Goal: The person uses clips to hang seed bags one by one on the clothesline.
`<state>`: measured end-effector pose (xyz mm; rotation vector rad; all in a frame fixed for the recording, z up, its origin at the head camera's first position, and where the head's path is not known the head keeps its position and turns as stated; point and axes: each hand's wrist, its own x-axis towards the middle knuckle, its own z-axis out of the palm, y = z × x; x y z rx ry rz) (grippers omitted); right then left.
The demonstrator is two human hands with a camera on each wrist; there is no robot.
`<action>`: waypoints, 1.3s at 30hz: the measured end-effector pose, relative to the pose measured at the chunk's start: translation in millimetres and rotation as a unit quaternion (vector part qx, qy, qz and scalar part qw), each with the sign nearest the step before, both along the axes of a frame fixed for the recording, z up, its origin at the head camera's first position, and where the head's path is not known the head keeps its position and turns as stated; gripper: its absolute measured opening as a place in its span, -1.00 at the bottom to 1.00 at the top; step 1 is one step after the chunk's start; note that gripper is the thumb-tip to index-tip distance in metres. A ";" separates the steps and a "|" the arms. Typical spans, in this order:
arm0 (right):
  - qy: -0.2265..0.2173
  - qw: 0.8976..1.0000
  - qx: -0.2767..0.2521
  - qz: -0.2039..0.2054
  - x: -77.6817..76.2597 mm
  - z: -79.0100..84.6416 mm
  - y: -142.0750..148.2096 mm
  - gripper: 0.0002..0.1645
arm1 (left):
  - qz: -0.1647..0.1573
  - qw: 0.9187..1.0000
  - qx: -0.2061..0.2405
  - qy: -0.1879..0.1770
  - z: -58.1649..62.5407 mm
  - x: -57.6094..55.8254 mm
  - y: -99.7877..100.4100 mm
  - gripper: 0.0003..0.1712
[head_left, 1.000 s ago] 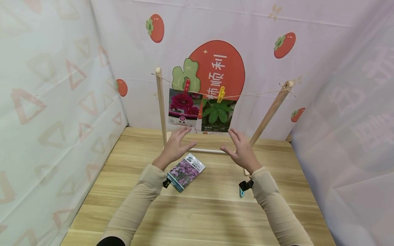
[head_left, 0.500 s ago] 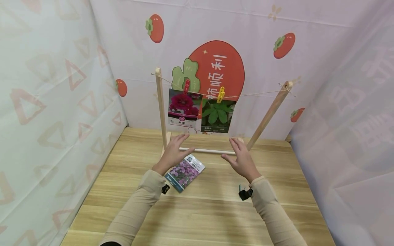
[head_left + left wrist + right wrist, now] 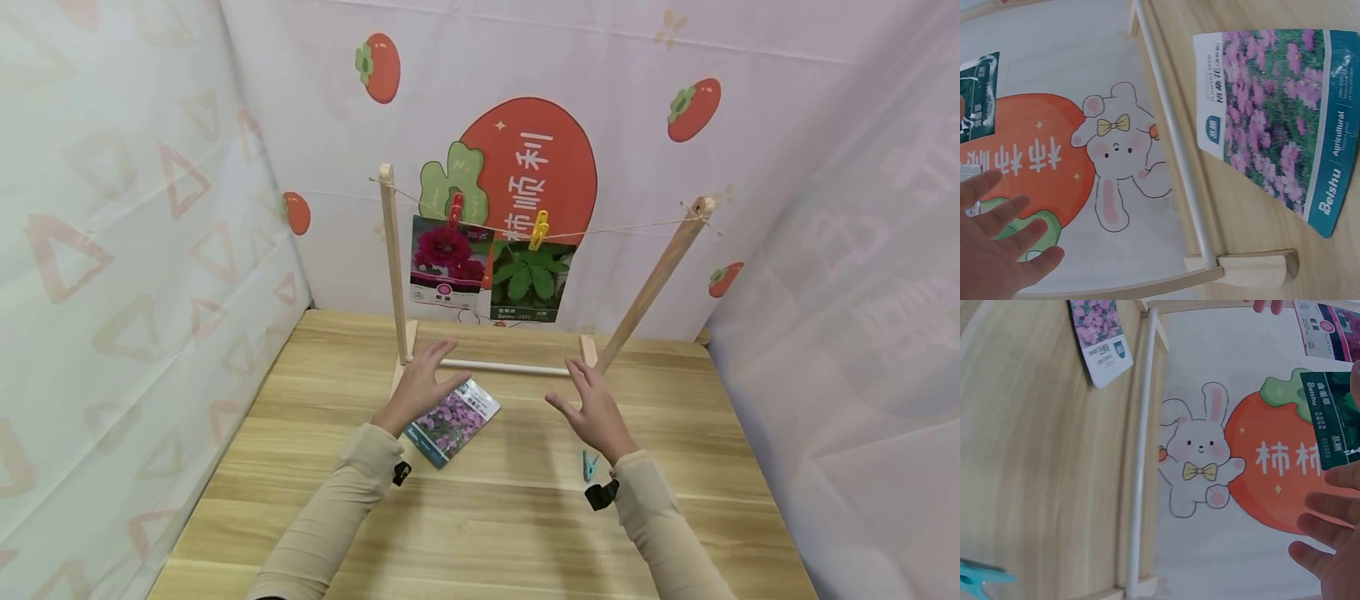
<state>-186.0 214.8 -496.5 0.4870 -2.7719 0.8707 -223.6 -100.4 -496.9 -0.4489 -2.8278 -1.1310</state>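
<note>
Both hands hover over the table with spread, relaxed fingers and hold nothing. My left hand (image 3: 422, 385) is above the left end of a white rod and partly covers a seed packet with pink flowers (image 3: 457, 425) lying on the tabletop. My right hand (image 3: 597, 414) is to the right, just beyond a teal clothespin (image 3: 589, 465) on the wood. Behind them, a magenta-flower seed packet (image 3: 448, 262) hangs from a string under a red clothespin (image 3: 454, 211). Beside it hangs a green-leaf seed packet (image 3: 531, 282) under a yellow clothespin (image 3: 538, 231).
A wooden stand holds the string (image 3: 622, 229) between its left post (image 3: 393, 267) and right post (image 3: 656, 279). The white rod (image 3: 510, 367) joins its feet low down. Printed cloth walls (image 3: 330, 150) enclose the wooden table (image 3: 480, 533) at the back and sides.
Both hands have drawn back toward the person, away from the hanging packets, fingers still spread. The teal clothespin now shows fully beside the right wrist. The packets hang as before.
</note>
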 end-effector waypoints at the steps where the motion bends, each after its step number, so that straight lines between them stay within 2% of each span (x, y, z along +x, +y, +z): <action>1: -0.001 1.000 0.000 -0.001 1.2 -2.0 1.0 -0.11 | 0.003 1.000 0.000 -0.001 -2.0 -0.1 -0.1 -0.20; 7: -0.008 1.000 -0.003 -0.012 6.2 -14.0 6.9 -0.13 | 0.016 1.000 0.001 -0.023 -13.7 -0.5 -0.6 -0.20; 14: -0.065 0.997 -0.004 -0.029 18.4 -33.9 13.5 -0.11 | 0.028 0.999 0.006 -0.039 -28.8 5.2 -1.3 -0.22; 17: -0.074 0.997 -0.007 -0.036 22.6 -40.5 16.4 -0.11 | 0.033 0.999 0.009 -0.041 -34.1 5.8 -0.8 -0.23; 25: -0.120 0.991 -0.004 -0.061 27.0 -54.0 23.7 -0.04 | 0.049 0.995 0.040 -0.083 -46.4 3.0 -0.2 -0.26; 33: -0.149 0.986 -0.008 -0.074 35.6 -71.8 28.0 -0.03 | 0.069 0.992 0.035 -0.097 -63.0 6.6 -5.5 -0.28; 36: -0.154 0.985 0.001 -0.079 40.1 -78.7 29.8 -0.01 | 0.066 0.992 0.026 -0.101 -69.5 6.5 -3.7 -0.28; 39: -0.153 0.984 0.006 -0.086 41.3 -85.7 31.1 -0.02 | 0.062 0.994 0.023 -0.089 -72.6 4.6 -0.3 -0.27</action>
